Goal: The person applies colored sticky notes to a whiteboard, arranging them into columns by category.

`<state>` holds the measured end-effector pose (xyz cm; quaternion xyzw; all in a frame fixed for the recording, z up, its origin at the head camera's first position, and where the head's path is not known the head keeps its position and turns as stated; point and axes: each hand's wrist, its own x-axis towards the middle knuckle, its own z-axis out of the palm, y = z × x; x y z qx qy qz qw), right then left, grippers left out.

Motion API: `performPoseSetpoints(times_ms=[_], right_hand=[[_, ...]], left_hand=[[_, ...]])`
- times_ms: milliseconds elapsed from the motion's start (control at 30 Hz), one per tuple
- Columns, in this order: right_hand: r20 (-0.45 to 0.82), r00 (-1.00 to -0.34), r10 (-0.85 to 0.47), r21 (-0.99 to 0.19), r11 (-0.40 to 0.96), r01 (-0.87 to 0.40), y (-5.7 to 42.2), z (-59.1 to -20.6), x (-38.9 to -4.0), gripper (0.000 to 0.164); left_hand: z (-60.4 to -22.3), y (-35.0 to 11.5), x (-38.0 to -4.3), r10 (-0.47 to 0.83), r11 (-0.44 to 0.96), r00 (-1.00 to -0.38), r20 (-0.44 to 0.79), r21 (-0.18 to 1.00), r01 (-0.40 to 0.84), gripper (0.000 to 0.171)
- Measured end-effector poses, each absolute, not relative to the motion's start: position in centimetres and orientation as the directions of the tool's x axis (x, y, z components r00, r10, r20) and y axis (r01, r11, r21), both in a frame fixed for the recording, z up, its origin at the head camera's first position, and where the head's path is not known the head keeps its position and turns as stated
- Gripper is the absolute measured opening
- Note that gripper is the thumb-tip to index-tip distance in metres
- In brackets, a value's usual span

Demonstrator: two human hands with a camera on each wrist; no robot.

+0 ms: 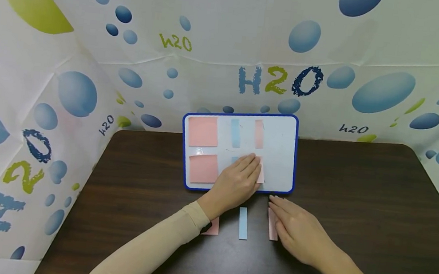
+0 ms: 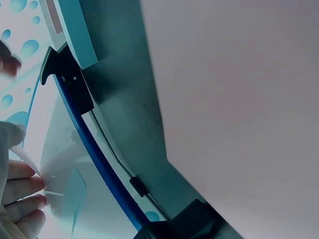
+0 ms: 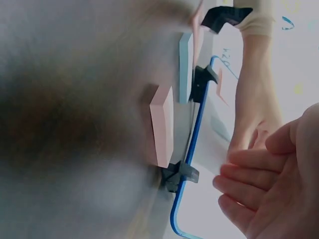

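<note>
My left hand (image 1: 236, 181) rests with its fingers extended on the lower middle of a blue-framed whiteboard (image 1: 281, 157). Its fingertips touch the left edge of a narrow pink sticky strip (image 1: 261, 172). Under the same hand, a blue sticky strip (image 2: 77, 194) is mostly hidden in the head view. My right hand (image 1: 300, 230), fingers nearly straight, hovers beside a pad of narrow pink strips (image 1: 272, 225) on the table. In the right wrist view that pink pad (image 3: 162, 127) stands apart from the right hand (image 3: 269, 174), which holds nothing.
Two pink square notes (image 1: 203, 131) are on the board's left side. A blue strip (image 1: 235, 133) and a pink strip (image 1: 258, 134) form its upper row. A blue strip pad (image 1: 243, 223) and a pink square pad (image 1: 213, 228), partly behind the left sleeve, lie on the dark table (image 1: 358, 192).
</note>
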<state>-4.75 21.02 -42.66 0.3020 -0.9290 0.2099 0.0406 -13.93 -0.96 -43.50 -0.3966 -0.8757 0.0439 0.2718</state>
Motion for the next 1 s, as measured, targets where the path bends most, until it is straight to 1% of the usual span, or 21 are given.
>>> performPoseSetpoints(times_ms=[167, 333, 500, 667, 1000], right_hand=[[0.218, -0.818, -0.532, -0.362, 0.735, -0.574, 20.8, -42.8, -6.0, 0.039], [0.262, -0.802, -0.537, -0.324, 0.734, -0.597, 20.4, -43.0, -7.3, 0.043], [0.314, -0.798, -0.515, -0.316, 0.736, -0.599, 20.2, -43.0, -8.5, 0.043], [0.348, -0.795, -0.497, -0.314, 0.737, -0.599, 19.9, -43.1, -9.3, 0.044], [0.332, -0.77, -0.545, -0.251, 0.736, -0.629, 19.2, -43.1, -10.9, 0.047]], left_hand=[[-43.7, -0.9, -14.0, 0.721, 0.674, -0.533, 0.442, -0.269, 0.689, 0.052], [-43.8, -1.0, -13.9, 0.718, 0.674, -0.54, 0.44, -0.245, 0.697, 0.055], [-43.8, -1.1, -13.9, 0.713, 0.674, -0.532, 0.457, -0.237, 0.7, 0.049], [-43.8, -1.1, -14.0, 0.713, 0.678, -0.528, 0.461, -0.261, 0.687, 0.042], [-43.7, -1.5, -14.0, 0.709, 0.684, -0.528, 0.467, -0.274, 0.676, 0.041]])
